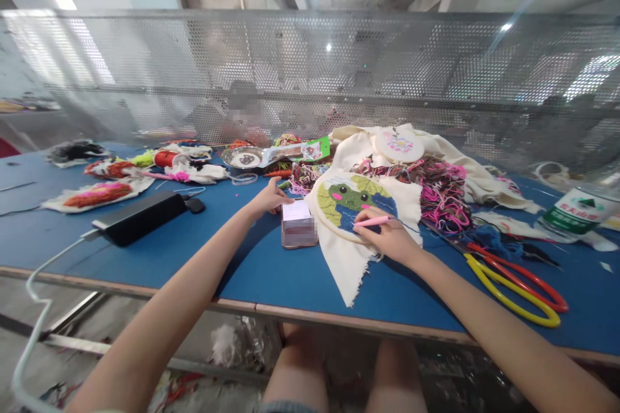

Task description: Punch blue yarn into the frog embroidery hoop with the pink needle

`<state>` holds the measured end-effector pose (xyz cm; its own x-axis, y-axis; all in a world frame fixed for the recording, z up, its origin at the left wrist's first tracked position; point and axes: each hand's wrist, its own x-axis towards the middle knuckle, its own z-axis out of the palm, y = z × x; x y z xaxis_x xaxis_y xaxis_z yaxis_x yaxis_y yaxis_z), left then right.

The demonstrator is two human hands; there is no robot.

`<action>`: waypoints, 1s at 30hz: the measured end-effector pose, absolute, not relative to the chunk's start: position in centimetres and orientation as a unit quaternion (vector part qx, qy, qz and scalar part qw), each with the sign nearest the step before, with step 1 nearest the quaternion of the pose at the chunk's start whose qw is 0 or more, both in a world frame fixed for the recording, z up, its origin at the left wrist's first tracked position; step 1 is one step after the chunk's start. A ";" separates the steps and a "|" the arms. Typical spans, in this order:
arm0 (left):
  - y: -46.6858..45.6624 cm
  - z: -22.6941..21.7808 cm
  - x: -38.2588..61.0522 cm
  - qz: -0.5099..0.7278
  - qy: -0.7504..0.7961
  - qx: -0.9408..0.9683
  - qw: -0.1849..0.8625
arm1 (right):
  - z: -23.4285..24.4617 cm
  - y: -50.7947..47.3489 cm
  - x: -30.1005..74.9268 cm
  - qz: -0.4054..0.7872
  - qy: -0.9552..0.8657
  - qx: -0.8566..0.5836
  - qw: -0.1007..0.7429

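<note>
My right hand point(391, 240) is closed around a pink punch needle point(372, 221), its tip touching the dark blue part of the picture. Blue yarn trails from the tool's back end. The picture, a green smiling creature on yellow-green and blue, is worked on white cloth in a round embroidery hoop point(339, 232). The hoop lies on the blue table point(252, 271), a ragged cloth corner hanging toward me. My left hand point(270, 197) rests at the top left of a phone point(299, 226) with a lit screen, fingers partly stretched out and holding nothing visible.
Scissors with red and yellow handles point(516, 290) lie at the right, near a bottle point(578, 210). Tangled yarn point(443, 190) and a second hoop point(400, 145) are behind the work. At left lie a black power bank point(140, 216) with a cable and embroidered pieces point(99, 195).
</note>
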<state>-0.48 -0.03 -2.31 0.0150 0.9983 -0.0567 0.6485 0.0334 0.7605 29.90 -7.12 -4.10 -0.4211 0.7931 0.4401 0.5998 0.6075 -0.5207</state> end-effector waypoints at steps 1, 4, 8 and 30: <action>0.0 -2.3 -0.6 0.277 0.643 0.639 0.319 | -4.1 -7.1 29.9 0.144 -0.831 -0.419 0.337; 0.1 -2.4 -0.7 0.277 0.636 0.644 0.322 | -4.1 -7.2 29.9 0.144 -0.831 -0.419 0.335; 0.1 -2.6 -0.7 0.281 0.635 0.644 0.320 | -4.0 -7.2 29.8 0.147 -0.832 -0.418 0.336; -1.6 -2.2 1.9 0.230 0.677 0.670 0.198 | -4.0 -7.1 29.9 0.151 -0.835 -0.418 0.325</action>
<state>1.92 -1.62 -2.15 -0.0231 0.9990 0.0394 0.8170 -0.0038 0.5766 29.91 -7.10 -4.02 -0.4387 0.7964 0.4164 0.5998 0.6045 -0.5242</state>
